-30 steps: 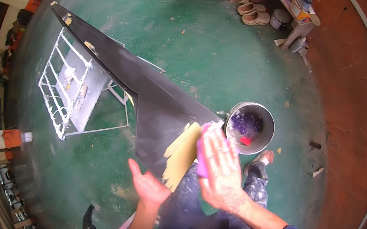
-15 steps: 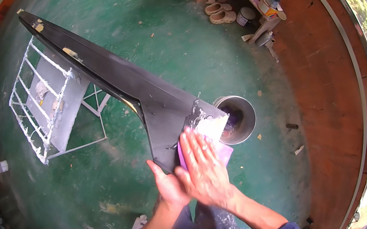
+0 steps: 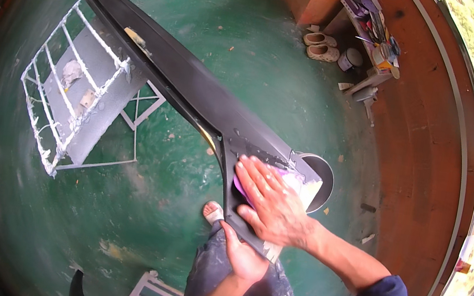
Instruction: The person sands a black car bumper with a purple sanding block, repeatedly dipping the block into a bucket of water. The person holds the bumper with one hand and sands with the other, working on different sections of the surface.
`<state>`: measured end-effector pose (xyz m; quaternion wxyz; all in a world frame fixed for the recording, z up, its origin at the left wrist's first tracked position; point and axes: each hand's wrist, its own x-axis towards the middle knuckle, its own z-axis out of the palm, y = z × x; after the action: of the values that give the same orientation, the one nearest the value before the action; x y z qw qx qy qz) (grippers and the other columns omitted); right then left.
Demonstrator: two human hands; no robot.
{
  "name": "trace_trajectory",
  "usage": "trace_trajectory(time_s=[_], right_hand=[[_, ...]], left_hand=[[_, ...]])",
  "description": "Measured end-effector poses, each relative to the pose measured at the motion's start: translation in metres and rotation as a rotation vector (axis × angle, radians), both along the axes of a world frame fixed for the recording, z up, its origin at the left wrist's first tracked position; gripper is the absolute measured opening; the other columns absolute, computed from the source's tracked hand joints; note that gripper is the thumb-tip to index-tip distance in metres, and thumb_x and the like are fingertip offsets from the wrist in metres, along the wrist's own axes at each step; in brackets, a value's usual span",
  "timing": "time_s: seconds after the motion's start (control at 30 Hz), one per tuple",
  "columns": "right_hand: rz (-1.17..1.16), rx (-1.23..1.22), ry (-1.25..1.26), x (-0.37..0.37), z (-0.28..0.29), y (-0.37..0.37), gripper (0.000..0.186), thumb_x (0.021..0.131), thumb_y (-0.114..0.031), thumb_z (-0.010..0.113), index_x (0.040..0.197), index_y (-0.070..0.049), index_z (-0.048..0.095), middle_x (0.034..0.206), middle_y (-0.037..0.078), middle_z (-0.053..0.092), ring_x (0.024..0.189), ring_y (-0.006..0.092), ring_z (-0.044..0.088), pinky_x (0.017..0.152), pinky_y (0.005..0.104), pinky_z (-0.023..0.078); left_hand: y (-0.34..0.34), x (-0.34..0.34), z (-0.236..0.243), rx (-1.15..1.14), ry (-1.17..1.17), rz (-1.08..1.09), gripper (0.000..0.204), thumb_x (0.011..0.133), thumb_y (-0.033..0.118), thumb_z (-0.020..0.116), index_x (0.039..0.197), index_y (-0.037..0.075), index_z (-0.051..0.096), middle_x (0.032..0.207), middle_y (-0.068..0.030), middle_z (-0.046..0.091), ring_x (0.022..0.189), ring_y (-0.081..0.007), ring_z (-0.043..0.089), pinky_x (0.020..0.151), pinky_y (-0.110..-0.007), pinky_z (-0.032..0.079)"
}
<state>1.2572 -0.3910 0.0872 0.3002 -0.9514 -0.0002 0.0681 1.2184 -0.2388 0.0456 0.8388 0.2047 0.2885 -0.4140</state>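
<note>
A long black vehicle body panel (image 3: 197,84), narrow at its far left end and broader near me, slants across the view. My left hand (image 3: 248,260) supports its near edge, thumb along the rim and fingers hidden beneath. A purple sheet of sandpaper (image 3: 291,177) lies on the wide part, held there under my right hand (image 3: 274,206), whose fingers stretch along it. The surface around the sheet is wet, with a pale bare patch (image 3: 309,190) beside it. Beige filler spots (image 3: 135,38) mark the far stretch of the panel.
Behind the panel's broad end stands a metal bucket (image 3: 324,185), partly covered. A white-crusted metal rack (image 3: 73,93) is at left beneath the panel. Clogs (image 3: 323,52), a paint can (image 3: 350,59) and a cluttered shelf (image 3: 377,31) stand by the reddish-brown wall (image 3: 430,128). Another pale frame (image 3: 154,292) is near my legs.
The panel has tilted more steeply and its broad end now covers much of the bucket. My right hand has slid the sandpaper over the panel's surface. My left hand has shifted lower right.
</note>
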Motion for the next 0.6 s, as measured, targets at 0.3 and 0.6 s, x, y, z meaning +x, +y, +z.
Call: trace_trajectory(time_s=[0.3, 0.6], right_hand=[[0.167, 0.059, 0.035, -0.010, 0.000, -0.041, 0.072, 0.111, -0.038, 0.048, 0.168, 0.001, 0.029, 0.174, 0.023, 0.030, 0.163, 0.0387, 0.026, 0.134, 0.0507, 0.021], [0.234, 0.108, -0.016, 0.021, -0.011, -0.058, 0.069, 0.111, -0.036, 0.047, 0.168, -0.001, 0.029, 0.175, 0.021, 0.028, 0.164, 0.0365, 0.024, 0.134, 0.0509, 0.019]], left_hand=[[-0.025, -0.007, 0.027, 0.180, -0.020, 0.197, 0.084, 0.109, 0.071, 0.036, 0.171, 0.014, 0.027, 0.172, -0.0069, 0.036, 0.155, -0.0288, 0.039, 0.127, -0.048, 0.033], [-0.022, -0.020, 0.001, 0.252, 0.034, 0.208, 0.093, 0.105, 0.079, 0.037, 0.169, 0.013, 0.032, 0.169, -0.0073, 0.040, 0.152, -0.0306, 0.042, 0.126, -0.048, 0.035]])
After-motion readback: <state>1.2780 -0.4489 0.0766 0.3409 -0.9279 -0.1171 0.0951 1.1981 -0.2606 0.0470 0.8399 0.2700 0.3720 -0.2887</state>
